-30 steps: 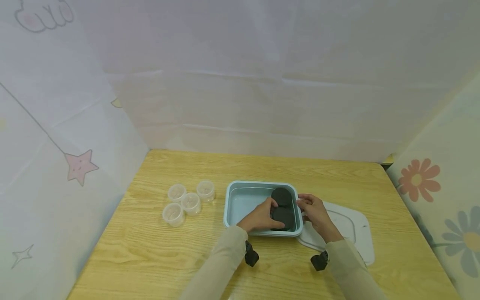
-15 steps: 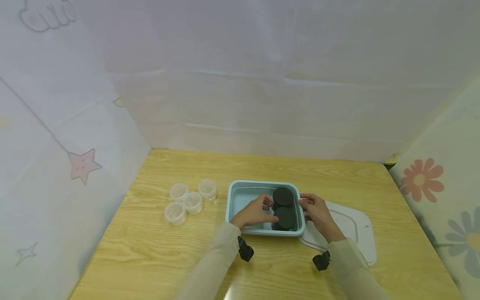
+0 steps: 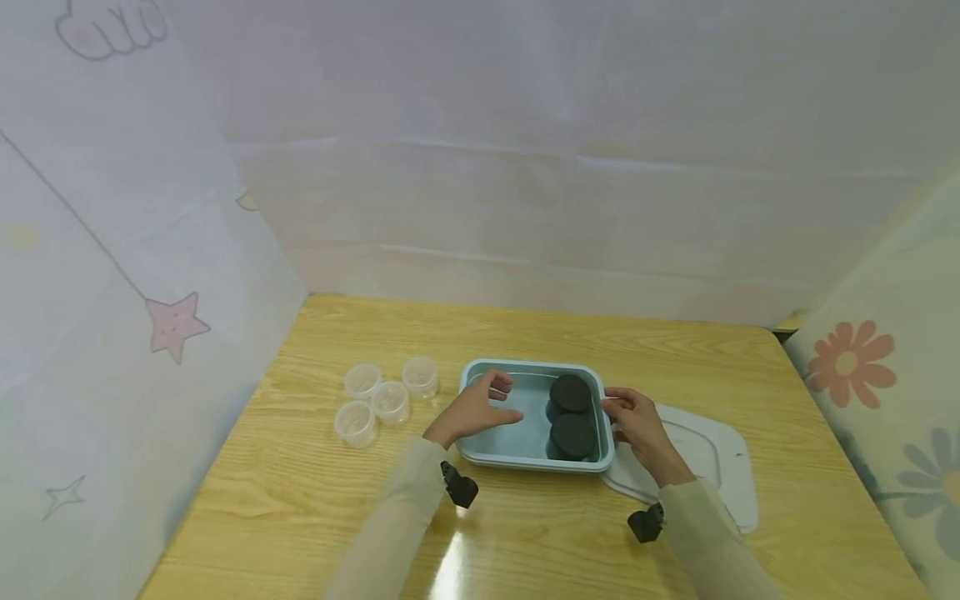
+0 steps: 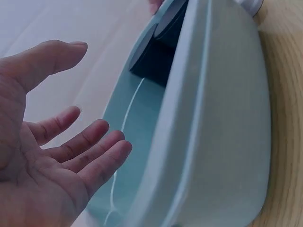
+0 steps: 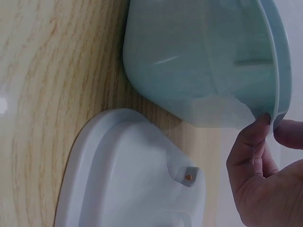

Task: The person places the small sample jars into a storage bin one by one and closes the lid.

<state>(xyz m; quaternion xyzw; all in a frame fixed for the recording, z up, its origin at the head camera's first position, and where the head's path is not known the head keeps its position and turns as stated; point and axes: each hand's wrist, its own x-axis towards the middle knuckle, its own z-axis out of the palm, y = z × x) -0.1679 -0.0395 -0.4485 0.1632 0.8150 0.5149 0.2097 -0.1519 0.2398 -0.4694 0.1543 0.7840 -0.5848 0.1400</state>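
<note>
Tub (image 3: 534, 427) lies in front of you, long axis running left to right. Your right hand (image 3: 636, 423) pinches its right-hand rim (image 5: 283, 71), thumb one side, fingers the other. Your left hand (image 3: 476, 410) is over the tub's left half, thumb and fingers spread apart, grasping nothing. Two black cylinders (image 3: 573, 437) stand inside the tub's right end, one behind the other, touching or nearly so; right of your left hand, but nearer your right. Four clear cups (image 3: 391, 402): left of tub, nearer your left hand. White lid (image 3: 727, 467): right of tub, flat on the table (image 3: 270, 500).
</note>
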